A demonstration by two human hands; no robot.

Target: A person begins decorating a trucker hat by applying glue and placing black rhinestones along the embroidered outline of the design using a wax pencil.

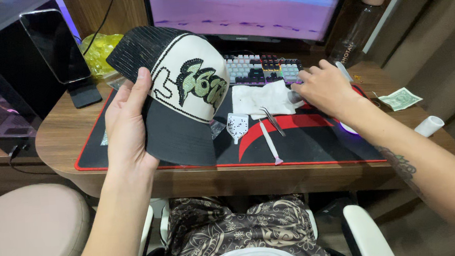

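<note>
The cap (181,89), black-brimmed with a cream front panel and black mesh back, is held up over the left part of the black-and-red desk mat (311,139), its front turned toward the camera. A green rhinestone design with dark beaded outlines covers the panel. The left hand (126,125) grips it from the side: thumb pressed on the front near the edge of the panel, palm and fingers wrapped behind the brim and crown, forearm rising from the lower left.

To the right of the cap, on the mat, lie a small white tray (237,125) dotted with dark stones, a slim white picker pen (269,141), a pair of tweezers (272,119) and a folded white cloth (262,99). The right hand (326,89) reaches out past these, palm down, fingers curled loosely over the cloth's far edge beside the keyboard (263,69); whether it pinches anything small there cannot be told.

For this kind of stone work, keeping the thumb off the finished beading and holding the panel taut and level would likely help, with the tray kept close beneath so dropped stones land on the mat.

Beyond stand a monitor (247,10), a phone on a stand (54,46), a bottle (360,27) and a banknote (400,98).
</note>
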